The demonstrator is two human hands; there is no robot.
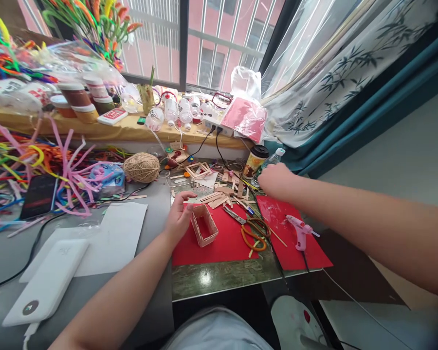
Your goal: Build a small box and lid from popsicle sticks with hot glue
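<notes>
Left hand (178, 218) is held beside the small, open, rectangular box (205, 239) of pale wooden sticks; thumb and forefinger are curved apart, contact uncertain. Box is set on the left of the flat red sheet (228, 245); judged light, stiff, fragile-jointed, best gripped by opposite outer walls. Right hand (275, 179) is extended to the far right, near a clear plastic white-capped bottle (276, 157); finger state cannot be told.
</notes>
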